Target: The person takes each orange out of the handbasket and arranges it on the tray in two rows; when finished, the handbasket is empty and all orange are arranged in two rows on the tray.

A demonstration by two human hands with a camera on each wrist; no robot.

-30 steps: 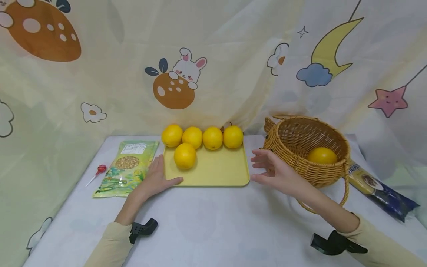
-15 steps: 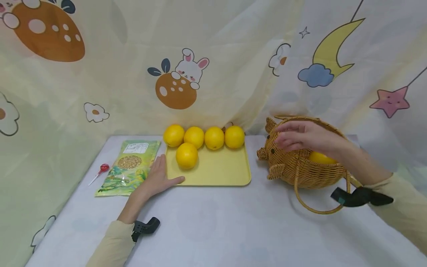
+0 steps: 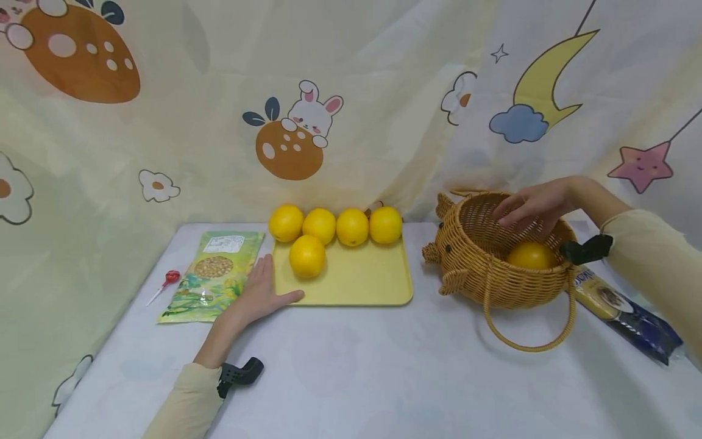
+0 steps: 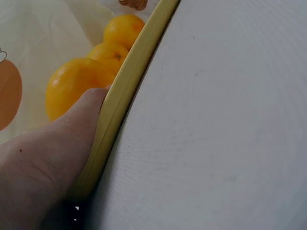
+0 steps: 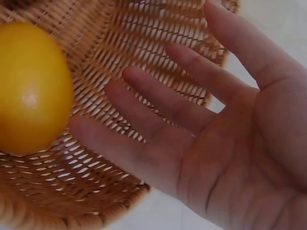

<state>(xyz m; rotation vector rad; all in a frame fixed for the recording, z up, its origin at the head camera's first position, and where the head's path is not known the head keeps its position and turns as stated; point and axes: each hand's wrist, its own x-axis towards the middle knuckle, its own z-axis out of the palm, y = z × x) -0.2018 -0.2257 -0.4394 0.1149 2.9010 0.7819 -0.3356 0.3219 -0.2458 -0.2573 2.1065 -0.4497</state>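
My left hand (image 3: 260,296) rests at the left front corner of a yellow tray (image 3: 364,277), fingers straight along its side and thumb on the front rim. On the tray, one orange (image 3: 307,256) sits in front of a back row of several oranges (image 3: 352,227). My right hand (image 3: 540,204) reaches over the back right rim of a pig-shaped wicker basket (image 3: 471,262), its spread fingers inside the opening and holding nothing. A single orange (image 5: 33,88) lies in the basket, close to the little fingertip in the right wrist view.
Left of the tray lies a green and yellow bag (image 3: 219,274), with a red lollipop (image 3: 172,277) beside it. A blue and gold packet (image 3: 631,317) lies partly behind the basket. The basket's handle (image 3: 529,349) hangs down in front. A printed cloth (image 3: 384,122) closes off the back.
My right hand has moved right from beside the tray, passed over the basket and now dips into it from the back right. The left hand stays at the tray.
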